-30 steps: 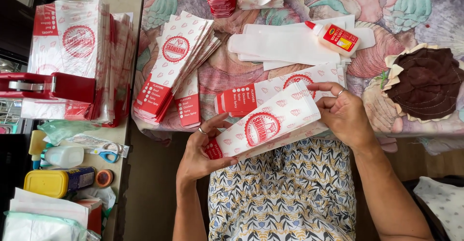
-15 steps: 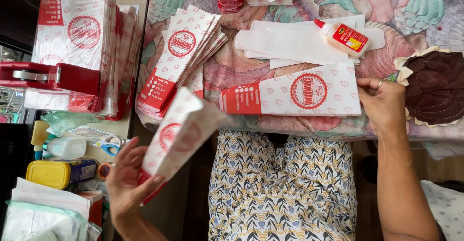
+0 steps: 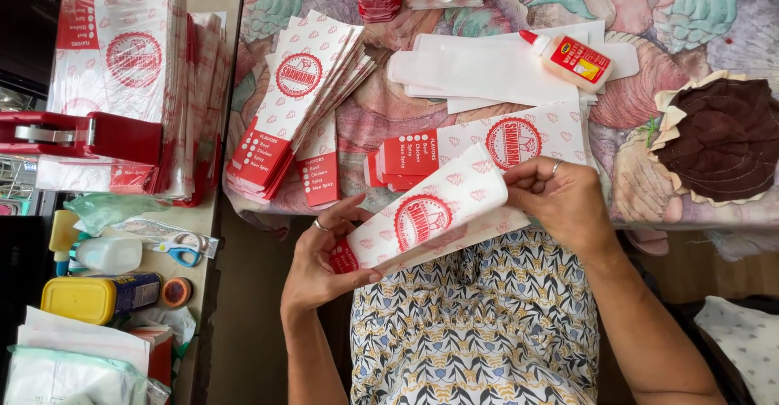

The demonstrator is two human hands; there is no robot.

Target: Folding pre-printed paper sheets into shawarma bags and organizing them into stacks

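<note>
Both hands — left hand [image 3: 320, 263], right hand [image 3: 564, 202] — hold paper sleeve [image 3: 426, 218]

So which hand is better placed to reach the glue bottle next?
Probably the right hand. It grips the paper sleeve's far end, just below the glue bottle on the patterned cloth. The left hand holds the near red end, farther off.

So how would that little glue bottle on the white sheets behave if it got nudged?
The glue bottle lies on its side on the white sheets, so it cannot tip. Its flattish body probably slides rather than rolls. Small and plastic, it is likely light and sturdy.
</note>
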